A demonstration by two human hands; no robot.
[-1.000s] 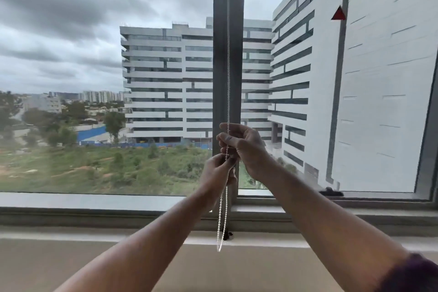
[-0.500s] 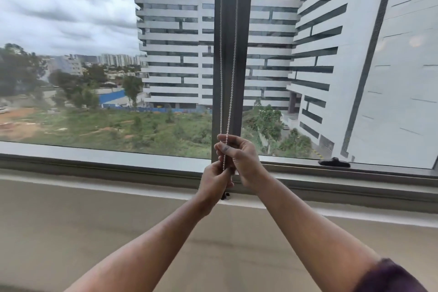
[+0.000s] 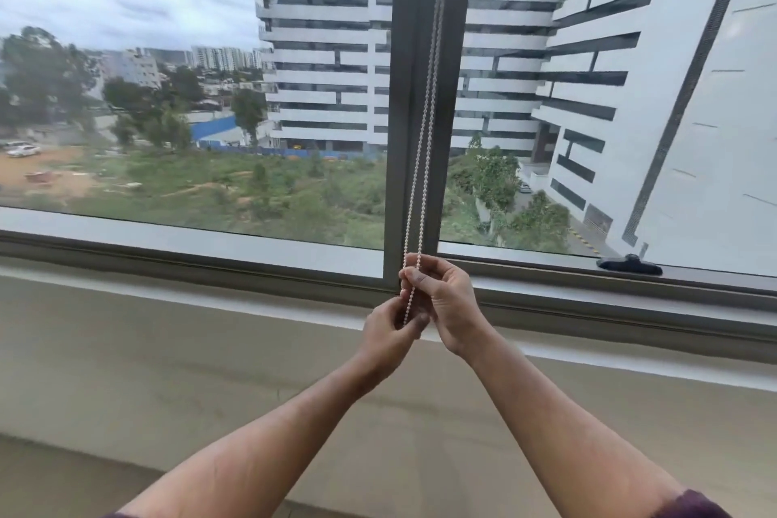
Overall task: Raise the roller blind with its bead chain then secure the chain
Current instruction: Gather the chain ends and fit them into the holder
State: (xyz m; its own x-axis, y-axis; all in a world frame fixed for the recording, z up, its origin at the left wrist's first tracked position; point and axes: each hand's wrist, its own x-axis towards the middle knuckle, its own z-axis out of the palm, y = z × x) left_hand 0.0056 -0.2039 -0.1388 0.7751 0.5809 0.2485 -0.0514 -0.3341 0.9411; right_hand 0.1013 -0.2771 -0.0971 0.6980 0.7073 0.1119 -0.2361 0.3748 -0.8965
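- Two bare forearms reach up from 6 o'clock and meet at the frame's centre; a dark purple sleeve point(image 3: 689, 506) edge shows at 5 o'clock.
- The left hand point(image 3: 389, 332) sits lower, its grip curled, thumb and fingers pinching the bead chain point(image 3: 422, 164) at its bottom end.
- The right hand point(image 3: 445, 299) is just above and touching it, its grip pinching both strands between thumb and forefinger, the other fingers curled.
- The white chain runs as two strands toward 12 o'clock, up the dark window mullion point(image 3: 405, 97).
- A black window handle point(image 3: 629, 265) lies on the frame at 3 o'clock.
- Beyond the glass stand white buildings point(image 3: 319, 55); no readable writing anywhere.
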